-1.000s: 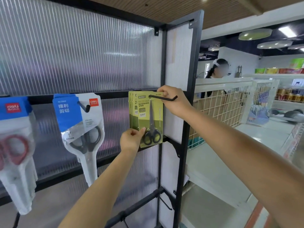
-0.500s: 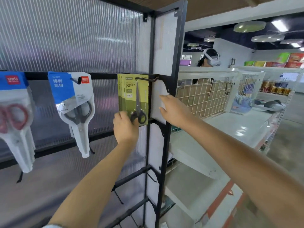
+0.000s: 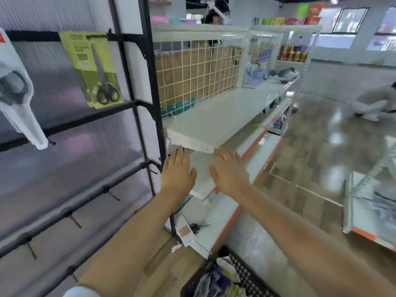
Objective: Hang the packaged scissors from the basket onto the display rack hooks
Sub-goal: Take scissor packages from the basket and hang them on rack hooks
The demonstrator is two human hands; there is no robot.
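Hands are empty: our left hand [image 3: 177,171] and right hand [image 3: 228,171] hover flat, fingers spread, in front of the white shelf [image 3: 205,123]. The green scissors pack [image 3: 94,67] hangs on the display rack [image 3: 147,86]. We judge we are between packs; next we reach down into the black basket [image 3: 242,273] for another.

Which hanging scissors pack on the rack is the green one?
The green carded pack with black-handled scissors, hanging nearest the rack's black upright. The other visible pack, at the left edge, is a clear-white blister.
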